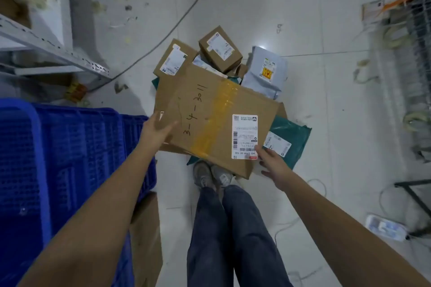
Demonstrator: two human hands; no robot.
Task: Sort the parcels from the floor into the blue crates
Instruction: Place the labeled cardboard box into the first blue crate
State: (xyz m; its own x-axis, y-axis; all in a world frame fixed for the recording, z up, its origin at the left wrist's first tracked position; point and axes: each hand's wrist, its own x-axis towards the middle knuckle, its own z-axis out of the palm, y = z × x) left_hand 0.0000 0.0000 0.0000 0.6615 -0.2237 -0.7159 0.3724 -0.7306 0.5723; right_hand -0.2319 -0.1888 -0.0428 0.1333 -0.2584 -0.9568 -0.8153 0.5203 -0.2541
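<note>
Two bare arms reach forward and down, and between them a large flat cardboard box [210, 116] is held tilted above the heap of parcels on the floor. The left hand [156, 128] lies against the box's left edge, thumb on the top face and the other fingers curled under it. The right hand [272, 165] takes the near right corner, thumb pressed by the white shipping label [245, 137], its fingers wrapped round the corner's edge and partly hidden beneath. The box is plain brown card, sealed down the middle with a wide band of glossy yellowish tape, and has "3-4-3011" handwritten in dark marker across its top.

Under and behind it lie more parcels: two small brown cartons with white labels, one flat [173, 58] and one squarer carton [220, 49] leaning beside it, a crinkled pale grey plastic mailer [265, 72] with a yellow sticker, and a teal plastic mailer [290, 140] poking out at the right. The floor [326, 100] is pale, shiny tile, littered with scraps.

At the left stands a blue crate [70, 147] of moulded plastic with a fine mesh pattern on its walls, close to the left forearm. The person's legs in dark denim and grey trainers [211, 176] stand just below the box.
</note>
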